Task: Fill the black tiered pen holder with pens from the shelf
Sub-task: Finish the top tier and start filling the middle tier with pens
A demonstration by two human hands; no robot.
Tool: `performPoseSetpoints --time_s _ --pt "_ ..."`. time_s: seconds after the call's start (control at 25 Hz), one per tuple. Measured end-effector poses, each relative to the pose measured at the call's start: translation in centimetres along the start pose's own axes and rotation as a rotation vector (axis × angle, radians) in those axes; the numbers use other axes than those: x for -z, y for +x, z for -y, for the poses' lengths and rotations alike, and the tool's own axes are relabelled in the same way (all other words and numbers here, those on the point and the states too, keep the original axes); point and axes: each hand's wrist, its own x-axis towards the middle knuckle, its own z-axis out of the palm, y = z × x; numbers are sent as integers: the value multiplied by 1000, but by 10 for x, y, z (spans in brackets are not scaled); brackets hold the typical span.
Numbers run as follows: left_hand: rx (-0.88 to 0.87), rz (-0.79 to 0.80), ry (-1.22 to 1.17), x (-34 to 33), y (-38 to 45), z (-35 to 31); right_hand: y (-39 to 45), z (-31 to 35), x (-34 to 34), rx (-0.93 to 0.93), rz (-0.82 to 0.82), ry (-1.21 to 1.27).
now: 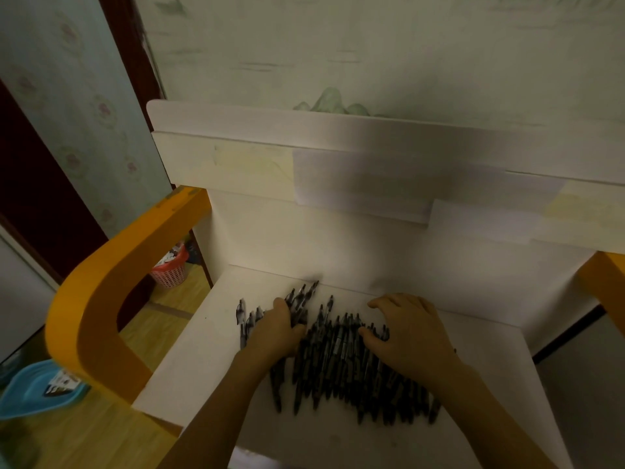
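Plainly the gathering step is in hand: a heap of black pens point(341, 360) lies on the white shelf point(189, 363), spread across its middle and running back almost to the rear wall. At the left edge of the heap, the left hand point(275, 328) has its fingers curled round a bunch of pens whose ends stick out beyond the thumb toward the back of the shelf. At the right side of the heap, the right hand point(404, 328) lies over the pens with fingers bent and spread, thumb pressing among them; whether it has any pinched I cannot tell, and it looks more like steadying or raking the pile. A few loose pens lie just left of the heap, beside the left hand.

No black tiered pen holder is in view, so none of the filling can be judged done. The next move, I think, calls for lifting the left hand's bunch clear without dragging neighbours off the front edge, then carrying it to wherever the holder stands.

Left of the heap, beyond the shelf's orange side frame point(111, 282), a pink basket point(170, 270) and a blue dish point(37, 390) sit on the wooden floor.
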Motion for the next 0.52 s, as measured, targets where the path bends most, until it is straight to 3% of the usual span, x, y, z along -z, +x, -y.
performPoseSetpoints --time_s 0.52 --pt "-165 -72 -235 21 -7 -1 -3 19 11 -39 -30 -43"
